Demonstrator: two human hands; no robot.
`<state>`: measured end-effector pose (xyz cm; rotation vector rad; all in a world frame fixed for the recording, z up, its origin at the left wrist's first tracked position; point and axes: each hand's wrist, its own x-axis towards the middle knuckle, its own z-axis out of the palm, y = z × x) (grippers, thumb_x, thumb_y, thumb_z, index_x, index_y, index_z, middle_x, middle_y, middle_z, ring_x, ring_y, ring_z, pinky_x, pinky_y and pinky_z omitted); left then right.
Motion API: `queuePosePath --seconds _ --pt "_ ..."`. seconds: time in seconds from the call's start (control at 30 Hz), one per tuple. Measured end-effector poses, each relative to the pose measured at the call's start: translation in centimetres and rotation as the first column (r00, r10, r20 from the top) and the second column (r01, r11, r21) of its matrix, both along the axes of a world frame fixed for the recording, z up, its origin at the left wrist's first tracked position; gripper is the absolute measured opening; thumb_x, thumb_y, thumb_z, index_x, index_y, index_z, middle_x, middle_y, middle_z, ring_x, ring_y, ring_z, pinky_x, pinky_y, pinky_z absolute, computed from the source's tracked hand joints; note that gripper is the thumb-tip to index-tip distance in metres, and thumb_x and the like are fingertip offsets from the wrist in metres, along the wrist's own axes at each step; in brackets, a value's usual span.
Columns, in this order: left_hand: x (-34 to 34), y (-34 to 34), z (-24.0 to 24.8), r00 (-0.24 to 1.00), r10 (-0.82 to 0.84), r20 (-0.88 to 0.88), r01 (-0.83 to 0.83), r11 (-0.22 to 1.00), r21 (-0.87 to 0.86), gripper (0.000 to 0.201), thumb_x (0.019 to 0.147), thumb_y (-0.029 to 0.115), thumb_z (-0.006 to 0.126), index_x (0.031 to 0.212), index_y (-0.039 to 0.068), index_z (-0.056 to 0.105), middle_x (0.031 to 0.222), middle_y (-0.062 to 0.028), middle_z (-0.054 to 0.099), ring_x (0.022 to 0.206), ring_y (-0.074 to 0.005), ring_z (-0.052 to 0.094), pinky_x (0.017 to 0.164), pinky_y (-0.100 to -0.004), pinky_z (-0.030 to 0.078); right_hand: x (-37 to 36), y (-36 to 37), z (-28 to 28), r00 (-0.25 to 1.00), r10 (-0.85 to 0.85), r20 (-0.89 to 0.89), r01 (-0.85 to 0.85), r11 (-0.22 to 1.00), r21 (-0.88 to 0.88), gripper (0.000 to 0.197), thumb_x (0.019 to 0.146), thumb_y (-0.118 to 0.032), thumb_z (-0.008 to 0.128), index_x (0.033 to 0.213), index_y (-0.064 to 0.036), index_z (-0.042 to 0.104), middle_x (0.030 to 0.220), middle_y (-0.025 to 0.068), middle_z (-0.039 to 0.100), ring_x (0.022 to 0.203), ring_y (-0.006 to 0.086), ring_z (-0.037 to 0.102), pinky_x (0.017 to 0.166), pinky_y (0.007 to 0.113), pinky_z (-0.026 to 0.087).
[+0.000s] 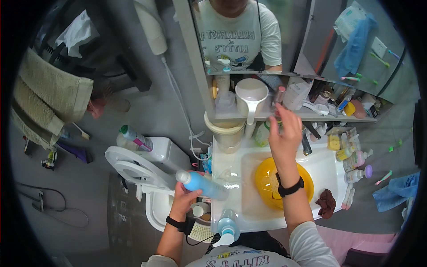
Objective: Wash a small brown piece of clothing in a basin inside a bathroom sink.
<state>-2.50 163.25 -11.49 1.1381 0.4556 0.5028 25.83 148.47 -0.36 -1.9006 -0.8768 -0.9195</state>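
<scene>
Bathroom sink [329,165], cluttered shelf [320,116] | left hand [183,199] closed around blue bottle [202,184], likely light, slick, best gripped mid-body | right hand [284,133] open, empty, raised at shelf.

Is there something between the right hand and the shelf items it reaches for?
Nothing visible blocks it. The right hand is already at the shelf, fingers beside a small bottle. The left hand holds a blue bottle.

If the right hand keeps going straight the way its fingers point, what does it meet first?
Likely the small pink-capped bottle on the shelf just beyond the right hand's fingertips; depth is unclear.
</scene>
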Motion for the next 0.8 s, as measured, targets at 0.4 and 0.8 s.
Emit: queuePosePath --seconds 0.4,0.8 --pt "-3.2 0.8 1.2 0.994 0.111 -0.008 -0.110 0.993 0.047 0.070 0.067 0.003 0.079 0.128 0.005 0.045 0.127 -0.0163 0.057 0.115 -0.0250 0.057 0.100 -0.0400 0.046 -11.4 -0.1 -23.0 0.697 0.468 -0.543 -0.713 0.370 -0.596 0.052 0.092 -0.018 0.057 0.137 0.0047 0.044 0.149 0.0220 0.036 0.141 0.0366 0.031 0.113 0.044 0.031" --pt "-2.2 -0.5 1.1 0.996 0.079 -0.038 -0.077 0.996 0.043 0.069 0.067 0.005 0.081 0.127 0.005 0.047 0.127 -0.0144 0.058 0.114 -0.0232 0.057 0.099 -0.0386 0.046 -8.7 5.6 -26.2 0.829 0.231 -0.509 -0.553 0.475 -0.684 0.063 0.096 -0.028 0.050 0.146 0.0049 0.032 0.157 0.0220 0.023 0.147 0.0340 0.020 0.120 0.043 0.018"
